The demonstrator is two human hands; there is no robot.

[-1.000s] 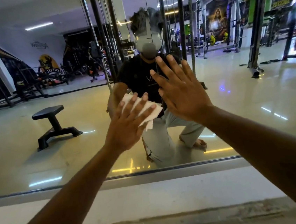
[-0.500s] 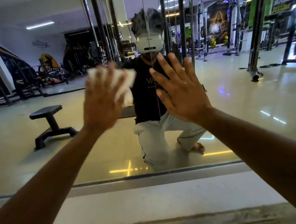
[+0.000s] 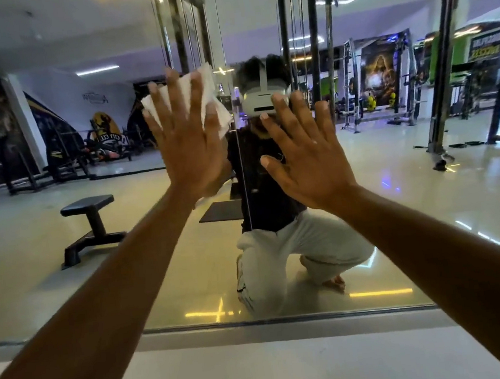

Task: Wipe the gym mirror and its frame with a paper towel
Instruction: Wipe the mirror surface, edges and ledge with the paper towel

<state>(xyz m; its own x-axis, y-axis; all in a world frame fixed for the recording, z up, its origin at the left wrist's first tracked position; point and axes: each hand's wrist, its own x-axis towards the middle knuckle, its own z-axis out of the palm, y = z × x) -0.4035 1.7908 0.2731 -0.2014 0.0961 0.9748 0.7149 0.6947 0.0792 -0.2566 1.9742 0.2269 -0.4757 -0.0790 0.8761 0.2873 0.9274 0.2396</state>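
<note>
Paper towel (image 3: 213,100) lies flat between my left hand (image 3: 186,140) and the gym mirror (image 3: 429,201), high on the glass; that grip is spread wide, 5 straight fingers pressing the sheet, not pinching it. My right hand (image 3: 304,156), equally spread, rests bare on the glass just beside it, apparently as a brace. I judge the coming stroke turns on this: the mirror's bottom frame strip (image 3: 287,319) lies well below the towel, so the left hand, nearer the sheet, must travel downward.
</note>
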